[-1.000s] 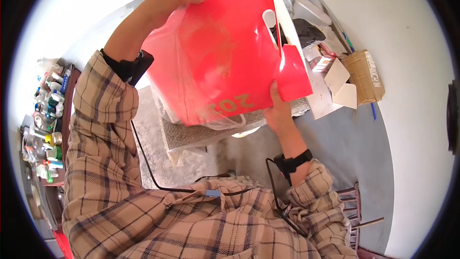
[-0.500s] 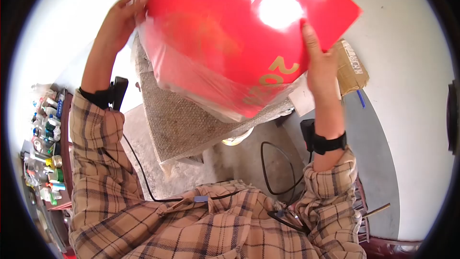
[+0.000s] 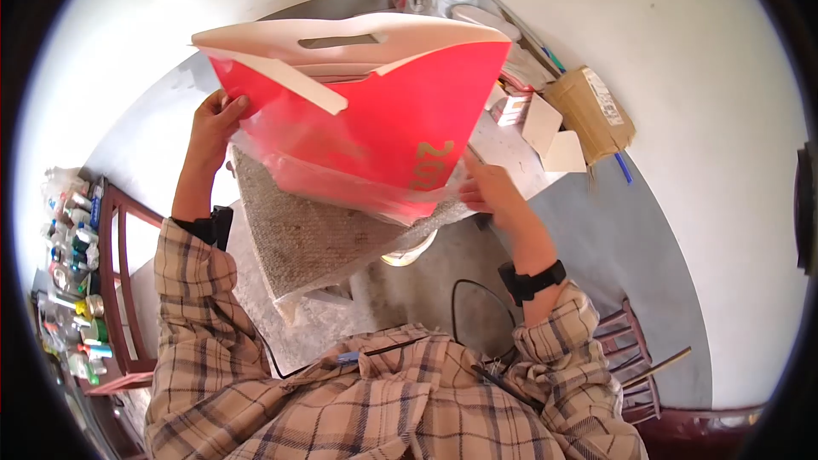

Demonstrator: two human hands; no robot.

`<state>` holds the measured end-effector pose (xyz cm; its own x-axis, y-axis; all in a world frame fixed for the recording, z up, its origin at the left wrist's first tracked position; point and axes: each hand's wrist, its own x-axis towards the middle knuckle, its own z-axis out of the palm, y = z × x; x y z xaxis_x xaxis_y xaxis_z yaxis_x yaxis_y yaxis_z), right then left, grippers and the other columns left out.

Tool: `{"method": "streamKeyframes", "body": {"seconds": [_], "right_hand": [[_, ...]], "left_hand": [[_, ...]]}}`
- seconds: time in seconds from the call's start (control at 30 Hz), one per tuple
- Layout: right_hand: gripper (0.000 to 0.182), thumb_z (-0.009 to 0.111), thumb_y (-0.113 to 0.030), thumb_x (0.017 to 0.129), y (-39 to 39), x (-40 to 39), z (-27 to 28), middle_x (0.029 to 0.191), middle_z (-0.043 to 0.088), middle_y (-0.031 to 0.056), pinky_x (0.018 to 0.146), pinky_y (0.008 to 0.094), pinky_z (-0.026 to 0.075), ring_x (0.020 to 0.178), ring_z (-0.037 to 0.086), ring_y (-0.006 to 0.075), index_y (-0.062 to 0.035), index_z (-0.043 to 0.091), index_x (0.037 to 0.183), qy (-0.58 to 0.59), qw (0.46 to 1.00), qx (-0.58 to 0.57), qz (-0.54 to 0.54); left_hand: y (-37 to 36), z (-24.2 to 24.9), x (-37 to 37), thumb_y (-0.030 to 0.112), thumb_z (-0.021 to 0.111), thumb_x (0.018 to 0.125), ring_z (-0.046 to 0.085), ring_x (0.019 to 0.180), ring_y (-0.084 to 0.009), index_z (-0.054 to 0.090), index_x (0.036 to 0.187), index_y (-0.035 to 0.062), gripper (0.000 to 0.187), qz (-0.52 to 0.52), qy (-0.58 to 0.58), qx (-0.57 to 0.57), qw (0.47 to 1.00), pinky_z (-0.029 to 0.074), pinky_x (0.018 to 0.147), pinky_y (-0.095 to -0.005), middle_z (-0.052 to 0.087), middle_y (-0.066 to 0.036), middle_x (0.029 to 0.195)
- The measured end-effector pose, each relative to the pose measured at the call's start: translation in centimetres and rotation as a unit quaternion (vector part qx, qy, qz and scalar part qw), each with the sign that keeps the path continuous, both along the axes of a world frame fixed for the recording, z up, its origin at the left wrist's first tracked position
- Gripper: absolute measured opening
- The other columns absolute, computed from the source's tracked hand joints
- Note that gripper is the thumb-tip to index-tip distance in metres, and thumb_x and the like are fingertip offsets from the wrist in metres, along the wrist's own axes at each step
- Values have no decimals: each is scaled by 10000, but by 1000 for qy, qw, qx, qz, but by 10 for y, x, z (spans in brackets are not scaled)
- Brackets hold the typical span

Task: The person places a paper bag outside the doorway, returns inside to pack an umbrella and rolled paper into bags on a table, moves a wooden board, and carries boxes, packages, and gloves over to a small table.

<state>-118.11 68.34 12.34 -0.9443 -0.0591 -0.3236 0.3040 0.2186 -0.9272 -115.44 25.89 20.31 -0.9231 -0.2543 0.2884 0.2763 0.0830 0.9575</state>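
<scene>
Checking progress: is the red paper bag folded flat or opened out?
Opened out: the red paper bag shows a gaping white top rim with handle slot.

Walls: pale, plain, brightly lit.
Floor point(image 3: 648, 290): grey, smooth.
Left: wooden rack point(image 3: 119, 290), shelf of small bottles point(image 3: 72, 290), labels too small to read.
Right: cardboard box point(image 3: 590, 111) against wall; wooden chair point(image 3: 635, 358) lower right.

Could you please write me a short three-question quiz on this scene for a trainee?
1. True or false: the red bag is held by both hands.
2. Which hand is at the bag's lower edge near the gold digits: A left, B right?
3. Fill in: the cardboard box lies on the ____ side of the view.

Key: 1 true, the left hand grips the other edge; 2 B; 3 right.
</scene>
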Motion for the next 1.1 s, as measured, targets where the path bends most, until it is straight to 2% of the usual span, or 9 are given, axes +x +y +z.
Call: {"method": "streamKeyframes", "body": {"seconds": [0.27, 0.53, 0.63, 0.7, 0.73, 0.87, 0.93, 1.0, 1.1], "right_hand": [[249, 554, -331, 889, 3, 2, -9, 790, 588, 5, 705, 263, 449, 739, 558, 104, -98, 584, 805, 46, 933, -358, -7], [186, 512, -203, 889, 23, 63, 68, 753, 542, 8, 624, 253, 398, 665, 496, 103, -49, 556, 794, 208, 913, -342, -82], [186, 511, -196, 881, 51, 90, 75, 720, 527, 8, 592, 253, 394, 637, 488, 104, -31, 562, 810, 230, 914, -311, -120], [213, 528, -205, 881, 70, 107, 65, 670, 500, 4, 552, 250, 390, 585, 459, 101, -1, 580, 853, 200, 919, -300, -161], [213, 528, -205, 881, 78, 121, 52, 670, 500, 4, 552, 250, 390, 585, 459, 101, -1, 580, 853, 205, 915, -298, -181], [217, 514, -166, 878, 102, 191, 62, 632, 450, -13, 512, 236, 344, 549, 411, 97, 41, 581, 883, 218, 904, -307, -203], [212, 517, -151, 878, 145, 205, 38, 608, 402, -33, 498, 243, 311, 537, 378, 86, 49, 584, 900, 142, 884, -348, -279], [232, 524, -148, 882, 170, 246, 39, 596, 360, -44, 491, 250, 285, 536, 349, 78, 70, 583, 934, 207, 889, -290, -289], [234, 549, -138, 878, 210, 301, 18, 605, 349, -54, 494, 239, 279, 540, 331, 79, 80, 589, 956, 161, 868, -347, -317]], "left_hand": [[-29, -19, -10, 131, 619, 836, 486, 659, -48, 571, 987, 21, 193, -33, -20, -6, 999, 387, 564, -175, 532, 29, 776], [-84, -23, -39, 218, 573, 894, 534, 948, -128, 447, 1250, 37, 419, -183, 8, 54, 982, 432, 823, -247, 565, -46, 1050], [4, -30, -34, 235, 563, 898, 536, 974, -144, 451, 1250, 19, 428, -221, 48, 55, 973, 433, 818, -252, 560, -67, 1087], [11, -41, -45, 257, 519, 912, 533, 1013, -160, 446, 1250, -15, 440, -308, -24, 99, 946, 419, 875, -282, 550, -85, 1126], [18, -47, -71, 265, 478, 921, 547, 995, -183, 452, 1243, -32, 438, -628, -21, 152, 762, 406, 895, -301, 563, -113, 1130], [108, -20, -35, 235, 453, 922, 566, 958, -223, 445, 1257, -28, 426, -736, -31, 169, 655, 428, 869, -318, 579, -129, 1123], [90, -64, -50, 232, 440, 929, 563, 977, -213, 455, 1244, -10, 397, -215, -58, -129, 966, 430, 873, -322, 577, -110, 1135], [156, -71, -21, 226, 500, 912, 573, 851, -165, 522, 1138, 19, 308, -247, -94, 185, 947, 456, 735, -289, 594, -51, 1032], [189, -89, -48, 226, 500, 911, 573, 795, -102, 536, 1121, 38, 284, -557, -158, 174, 796, 441, 675, -214, 593, -19, 965]]}}
